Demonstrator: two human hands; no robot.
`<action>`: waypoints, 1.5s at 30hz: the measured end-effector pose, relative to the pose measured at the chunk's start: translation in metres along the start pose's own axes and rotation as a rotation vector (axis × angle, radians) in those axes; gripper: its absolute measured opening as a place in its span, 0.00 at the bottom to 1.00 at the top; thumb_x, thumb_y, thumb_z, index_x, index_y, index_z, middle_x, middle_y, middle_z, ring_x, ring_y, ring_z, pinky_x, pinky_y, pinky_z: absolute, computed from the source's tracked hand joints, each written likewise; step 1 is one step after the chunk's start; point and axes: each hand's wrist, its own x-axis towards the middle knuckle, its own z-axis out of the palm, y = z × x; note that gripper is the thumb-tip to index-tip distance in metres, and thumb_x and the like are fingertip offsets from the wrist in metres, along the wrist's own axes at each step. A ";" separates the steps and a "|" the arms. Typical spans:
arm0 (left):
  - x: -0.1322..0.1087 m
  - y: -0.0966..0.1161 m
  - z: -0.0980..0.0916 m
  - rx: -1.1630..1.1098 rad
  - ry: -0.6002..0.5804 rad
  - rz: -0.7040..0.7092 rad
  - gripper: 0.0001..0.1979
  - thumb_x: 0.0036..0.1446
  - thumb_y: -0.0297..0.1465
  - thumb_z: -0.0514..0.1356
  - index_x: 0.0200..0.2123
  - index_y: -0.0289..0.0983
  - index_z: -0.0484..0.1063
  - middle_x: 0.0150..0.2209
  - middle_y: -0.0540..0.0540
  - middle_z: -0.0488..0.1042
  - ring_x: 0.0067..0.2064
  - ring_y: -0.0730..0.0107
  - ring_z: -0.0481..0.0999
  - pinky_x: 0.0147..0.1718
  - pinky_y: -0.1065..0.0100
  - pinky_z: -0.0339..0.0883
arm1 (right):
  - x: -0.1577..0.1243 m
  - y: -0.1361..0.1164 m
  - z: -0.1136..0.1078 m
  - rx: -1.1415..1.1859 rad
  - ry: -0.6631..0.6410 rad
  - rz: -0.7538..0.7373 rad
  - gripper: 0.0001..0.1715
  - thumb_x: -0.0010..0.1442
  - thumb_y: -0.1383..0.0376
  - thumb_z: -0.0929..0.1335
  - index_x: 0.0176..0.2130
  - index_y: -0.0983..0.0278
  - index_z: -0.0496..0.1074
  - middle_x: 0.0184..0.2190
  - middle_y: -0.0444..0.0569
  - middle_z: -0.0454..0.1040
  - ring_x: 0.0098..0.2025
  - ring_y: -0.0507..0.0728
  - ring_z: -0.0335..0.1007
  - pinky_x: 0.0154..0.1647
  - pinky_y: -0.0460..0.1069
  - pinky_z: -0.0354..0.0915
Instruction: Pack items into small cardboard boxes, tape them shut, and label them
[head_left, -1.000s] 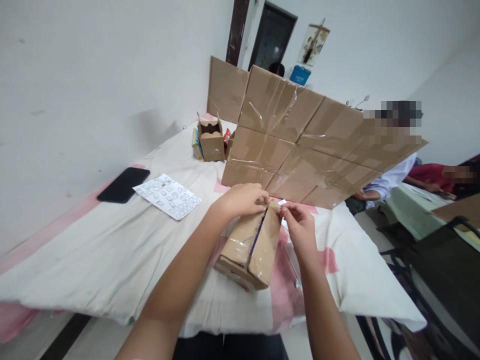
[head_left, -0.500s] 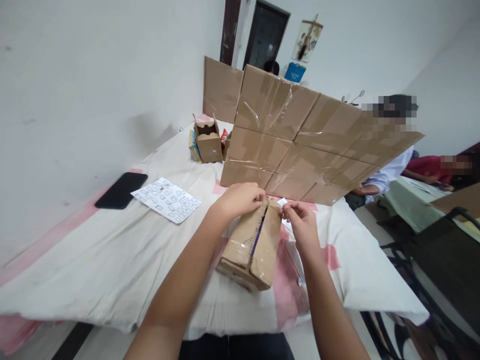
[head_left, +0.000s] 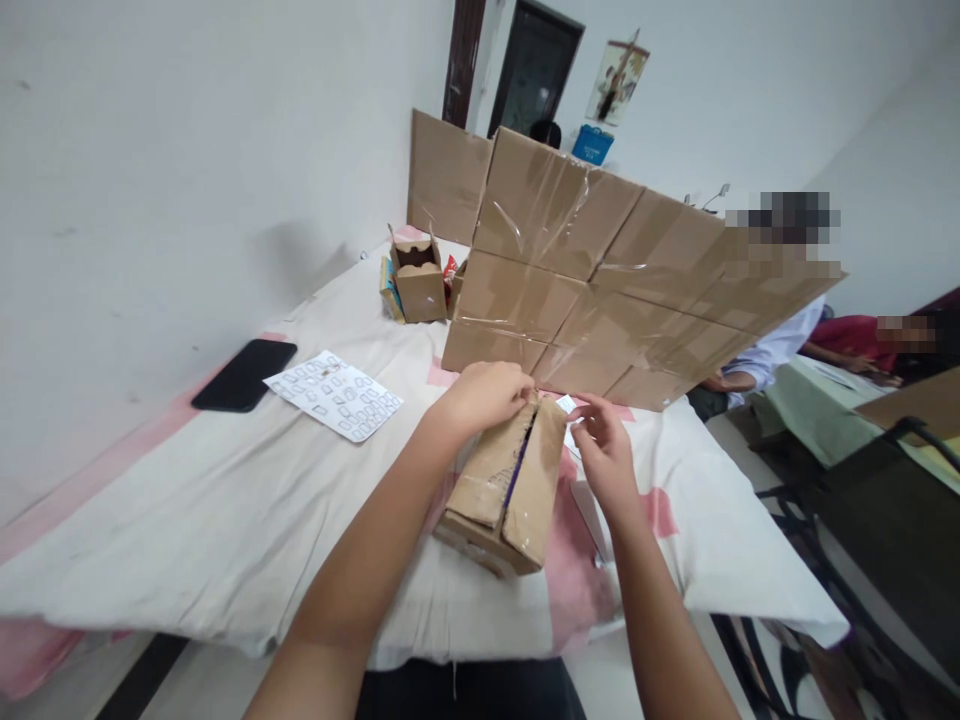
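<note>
A taped brown cardboard box [head_left: 487,480] lies lengthwise in front of me, with a narrow gap between its top flaps where something purple shows. My left hand [head_left: 495,393] is at the far left corner of the box, its fingers curled together at the flap's edge; what they pinch is too small to make out. At the far right corner is my right hand [head_left: 602,440], thumb and fingers apart, with nothing visible between them. Behind it, a small white paper [head_left: 568,404] is partly hidden.
A large taped cardboard panel [head_left: 600,270] stands just beyond the box. To the left lie a printed sheet [head_left: 337,396] and a black phone [head_left: 244,375]. An open carton [head_left: 420,292] sits farther back. Two people are at the right, beyond the bed-like surface [head_left: 225,520].
The fingers of my right hand have spread apart and moved slightly off the box's far right corner. My left hand has stayed at its corner.
</note>
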 end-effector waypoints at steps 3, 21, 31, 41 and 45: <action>0.000 0.001 -0.001 0.005 -0.012 -0.011 0.11 0.62 0.31 0.55 0.39 0.43 0.78 0.44 0.48 0.79 0.43 0.63 0.78 0.35 0.66 0.63 | 0.002 0.002 -0.003 -0.054 -0.098 0.006 0.19 0.55 0.60 0.69 0.47 0.62 0.72 0.38 0.47 0.73 0.30 0.51 0.66 0.30 0.48 0.64; 0.005 0.007 0.009 0.128 0.011 0.040 0.10 0.66 0.30 0.53 0.41 0.40 0.76 0.44 0.46 0.79 0.46 0.59 0.79 0.36 0.64 0.63 | 0.016 -0.019 -0.020 -0.040 -0.313 0.328 0.17 0.52 0.56 0.71 0.23 0.63 0.66 0.19 0.42 0.61 0.22 0.49 0.52 0.24 0.47 0.47; 0.008 0.011 0.020 0.197 0.050 0.100 0.07 0.67 0.30 0.55 0.41 0.38 0.73 0.44 0.46 0.79 0.44 0.59 0.80 0.30 0.63 0.59 | 0.026 -0.033 -0.038 0.620 -0.407 1.001 0.11 0.49 0.68 0.73 0.26 0.67 0.66 0.21 0.39 0.59 0.18 0.42 0.40 0.16 0.41 0.42; 0.009 0.014 0.024 0.219 0.061 0.121 0.08 0.69 0.33 0.54 0.42 0.38 0.72 0.44 0.48 0.79 0.44 0.59 0.79 0.35 0.61 0.58 | 0.032 -0.046 -0.045 0.575 -0.397 1.115 0.07 0.54 0.71 0.69 0.26 0.68 0.67 0.20 0.40 0.59 0.17 0.42 0.40 0.14 0.40 0.43; 0.012 0.008 0.032 0.266 0.178 0.209 0.06 0.69 0.32 0.56 0.42 0.40 0.72 0.41 0.50 0.78 0.42 0.63 0.78 0.38 0.60 0.57 | 0.034 -0.040 -0.045 0.593 -0.400 1.063 0.07 0.51 0.71 0.69 0.24 0.67 0.66 0.20 0.40 0.58 0.17 0.43 0.40 0.15 0.41 0.42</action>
